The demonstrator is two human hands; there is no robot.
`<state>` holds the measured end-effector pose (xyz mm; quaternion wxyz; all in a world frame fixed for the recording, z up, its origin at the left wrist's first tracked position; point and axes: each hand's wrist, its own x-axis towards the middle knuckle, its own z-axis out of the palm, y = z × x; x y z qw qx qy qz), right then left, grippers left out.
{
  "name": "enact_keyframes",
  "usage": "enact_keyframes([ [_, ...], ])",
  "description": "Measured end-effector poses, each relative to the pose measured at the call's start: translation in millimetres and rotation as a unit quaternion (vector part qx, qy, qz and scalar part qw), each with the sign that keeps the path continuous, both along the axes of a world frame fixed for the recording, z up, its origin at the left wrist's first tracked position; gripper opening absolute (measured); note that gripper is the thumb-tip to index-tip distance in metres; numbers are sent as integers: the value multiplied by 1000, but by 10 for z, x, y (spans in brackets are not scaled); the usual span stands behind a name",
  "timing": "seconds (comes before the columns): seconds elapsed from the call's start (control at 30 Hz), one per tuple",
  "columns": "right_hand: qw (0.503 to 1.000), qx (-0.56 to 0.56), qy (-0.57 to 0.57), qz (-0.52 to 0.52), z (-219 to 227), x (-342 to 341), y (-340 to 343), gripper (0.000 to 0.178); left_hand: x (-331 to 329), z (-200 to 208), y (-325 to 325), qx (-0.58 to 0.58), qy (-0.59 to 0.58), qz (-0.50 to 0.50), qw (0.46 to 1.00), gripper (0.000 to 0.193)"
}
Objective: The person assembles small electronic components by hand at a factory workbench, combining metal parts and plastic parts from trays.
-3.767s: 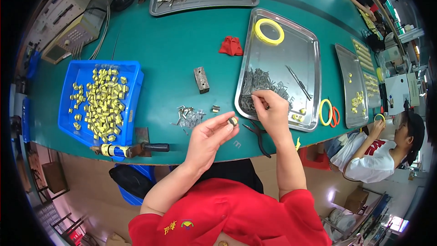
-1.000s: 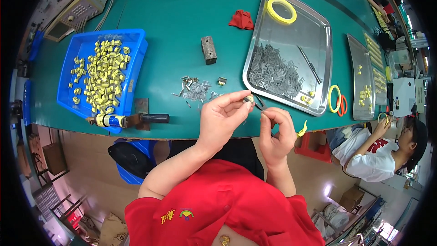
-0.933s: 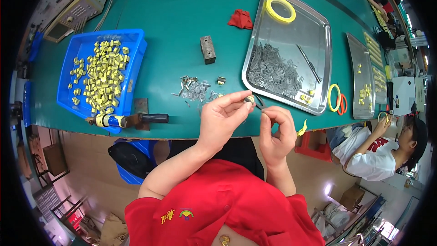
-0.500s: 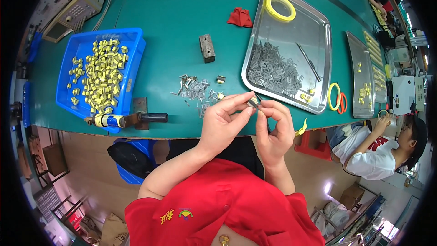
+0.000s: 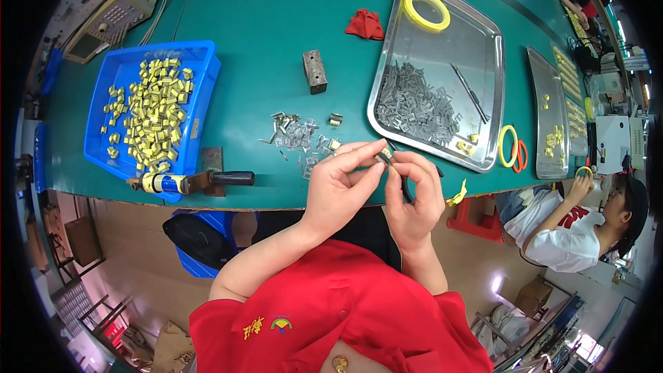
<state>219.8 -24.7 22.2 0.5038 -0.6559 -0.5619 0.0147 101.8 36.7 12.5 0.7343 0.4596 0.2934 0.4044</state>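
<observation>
Green-topped workbench (image 5: 255, 83) over brown floor (image 5: 476, 269). Red fabric shirt (image 5: 331, 304), six o'clock of hands: yellow characters, arched emblem on chest. Blue plastic bin (image 5: 210, 86), nine o'clock: pale label, print illegible. Shallow steel tray (image 5: 476, 34), one o'clock: grey E-shaped pieces (image 5: 416, 102). Left hand (image 5: 340, 185): thumb, forefinger pinching small yellow-and-grey block component (image 5: 382, 157) above bench's near edge. Right hand (image 5: 418, 199): thumb, forefinger pinching component's right end; remaining fingers curled.

Yellow-and-grey part (image 5: 384, 157), green table (image 5: 255, 21)
</observation>
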Motion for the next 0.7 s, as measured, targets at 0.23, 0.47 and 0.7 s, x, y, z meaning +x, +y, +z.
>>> enact_keyframes([
  [0.23, 1000, -11, 24, 14, 59, 22, 15, 16, -20, -14, 29, 15, 5, -6, 1000, 32],
  [0.47, 998, -24, 40, 33, 72, 22, -4, 18, -19, -10, 70, -50, -8, -4, 999, 26],
  [0.7, 987, -60, 117, 91, 77, 96, -34, 19, -26, 3, 63, -90, -12, -3, 996, 23],
])
